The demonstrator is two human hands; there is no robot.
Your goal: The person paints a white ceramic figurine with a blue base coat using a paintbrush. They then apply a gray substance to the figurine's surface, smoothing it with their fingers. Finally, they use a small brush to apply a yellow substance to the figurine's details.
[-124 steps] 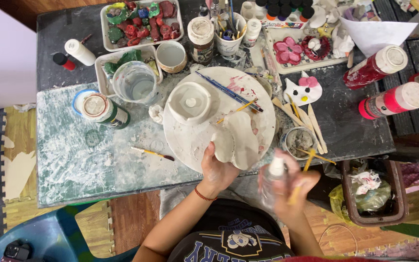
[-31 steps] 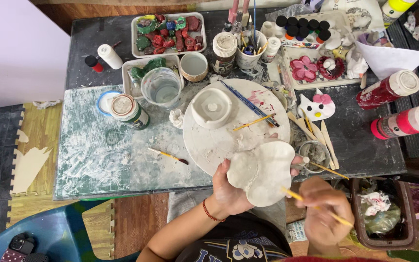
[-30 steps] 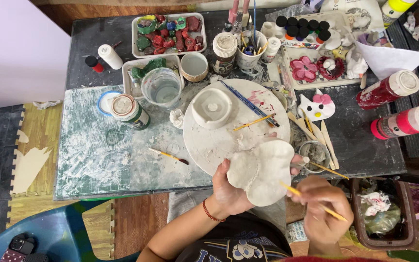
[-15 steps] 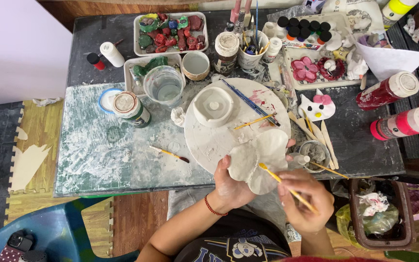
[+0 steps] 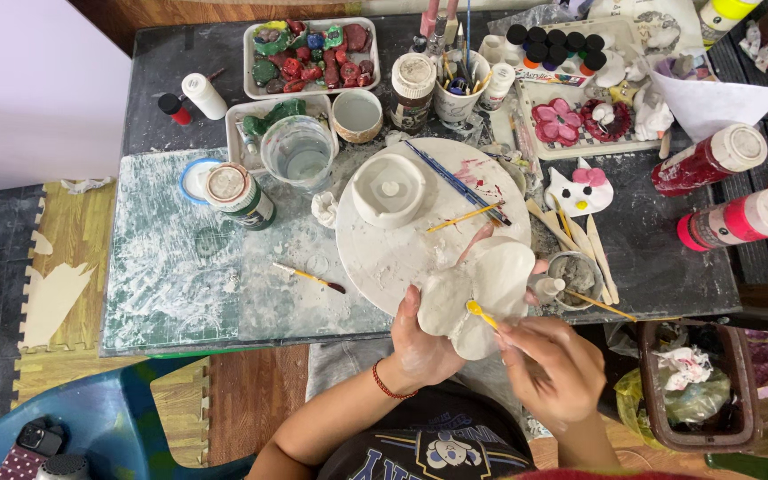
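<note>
Honestly, the white flower-shaped clay piece (image 5: 477,293) hangs off the table (image 5: 180,267) edge, gripped by left-hand (image 5: 424,342) fingers — while the right hand (image 5: 553,369) pinches a yellow-tipped brush (image 5: 480,311) — so 1 slip could snap a petal.

A craft studio: clay-smeared worktable (image 5: 180,267), paint bottles (image 5: 726,222), brush cup (image 5: 455,93), painted clay pieces (image 5: 313,53).

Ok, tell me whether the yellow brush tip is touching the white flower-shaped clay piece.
Touching. The head view shows the yellow brush tip lying directly on the white flower-shaped clay piece, no gap, with the right hand holding the brush.
</note>
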